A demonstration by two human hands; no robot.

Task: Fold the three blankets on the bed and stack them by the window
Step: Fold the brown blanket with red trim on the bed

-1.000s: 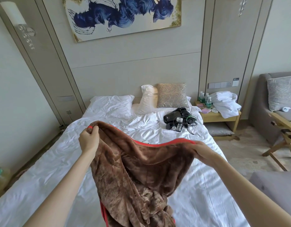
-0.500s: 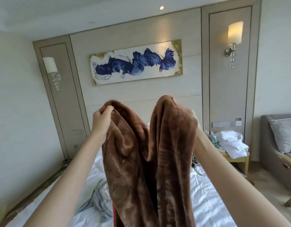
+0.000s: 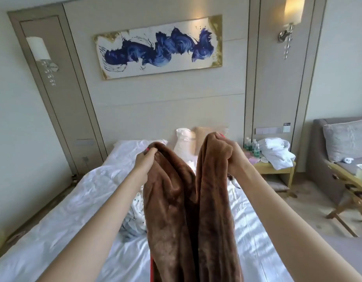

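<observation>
A brown fleece blanket with a red edge hangs in two long folds over the white bed. My left hand grips its top edge on the left. My right hand grips the top edge on the right, with the cloth draped over its fingers. Both hands hold the blanket up above the mattress, about a forearm's width apart. A light patterned blanket lies crumpled on the bed behind the brown one, mostly hidden.
Pillows lean at the headboard. A wooden bedside table at the right carries white towels and water bottles. A grey sofa and a folding wooden rack stand at the far right. Bare floor lies between bed and sofa.
Both hands raised the blanket and drew its corners closer together, then lowered it a little. The view tilted up towards the wall, then down slightly.
</observation>
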